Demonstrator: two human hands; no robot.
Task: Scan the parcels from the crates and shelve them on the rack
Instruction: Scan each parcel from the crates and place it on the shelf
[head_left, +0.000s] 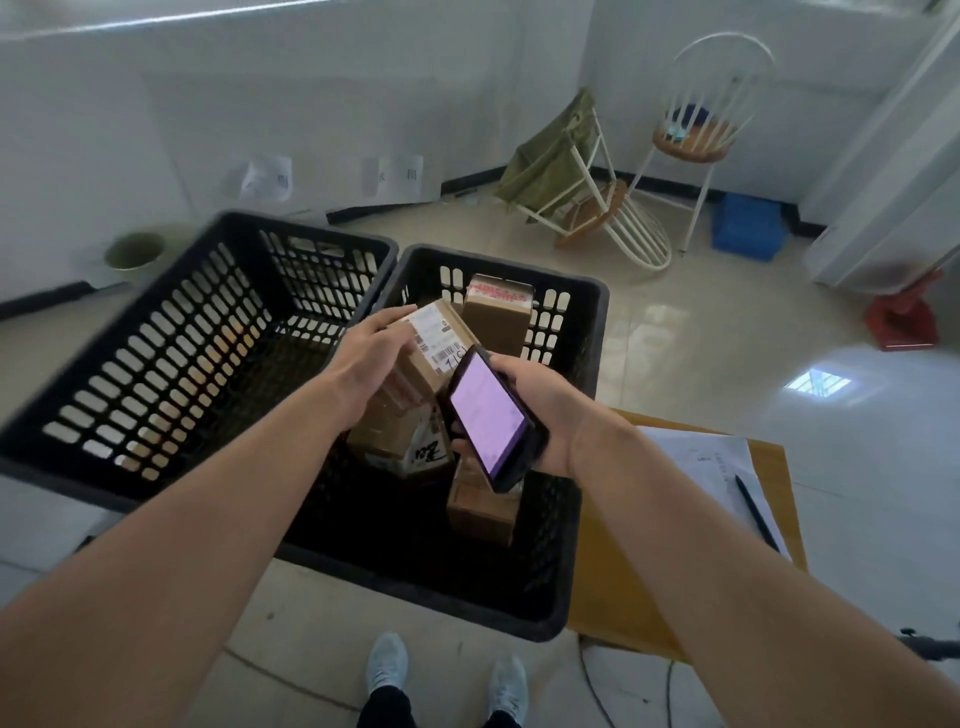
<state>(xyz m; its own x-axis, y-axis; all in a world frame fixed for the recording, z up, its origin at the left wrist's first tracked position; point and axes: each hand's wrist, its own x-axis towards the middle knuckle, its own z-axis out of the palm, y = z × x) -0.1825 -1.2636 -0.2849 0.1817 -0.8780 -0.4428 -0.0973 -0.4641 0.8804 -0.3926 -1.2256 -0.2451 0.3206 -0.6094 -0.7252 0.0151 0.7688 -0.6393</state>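
Observation:
Two black slatted crates stand side by side on the floor. The left crate shows nothing inside it. The right crate holds several brown cardboard parcels. My left hand grips the top of a labelled parcel that lies tilted above the others, its barcode label facing up. My right hand holds a black phone-like scanner with a lit pink screen, just right of that label. Another parcel stands upright at the crate's far side. One more parcel lies under the scanner.
A yellow-brown board with papers and a pen lies right of the crates. A white chair, a tipped chair, a blue box and a red object stand further back. My shoes are below.

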